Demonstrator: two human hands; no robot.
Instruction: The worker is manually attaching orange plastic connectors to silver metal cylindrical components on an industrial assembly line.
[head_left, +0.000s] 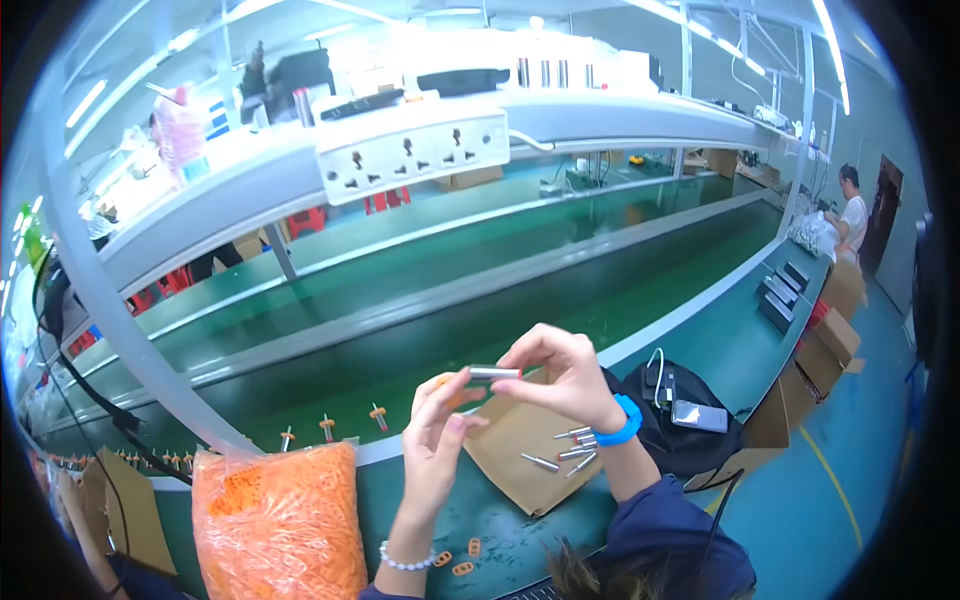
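Green bench [380, 490]; right grip [562, 378] clamped on 1 silver cylinder [488, 374]; left grip [432, 435] — cannot tell.

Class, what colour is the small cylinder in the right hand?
Silvery cylinder, red at its right end; head view.

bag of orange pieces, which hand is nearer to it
Left. The left hand is above and right of the bag of orange pieces; the right hand is farther right, beyond the left.

Left hand [434, 445]: white beaded bracelet [405, 566] at wrist. Right hand [563, 375]: bright blue band [624, 420] at wrist. Dark navy sleeve [672, 535] on right arm, ending partway along forearm
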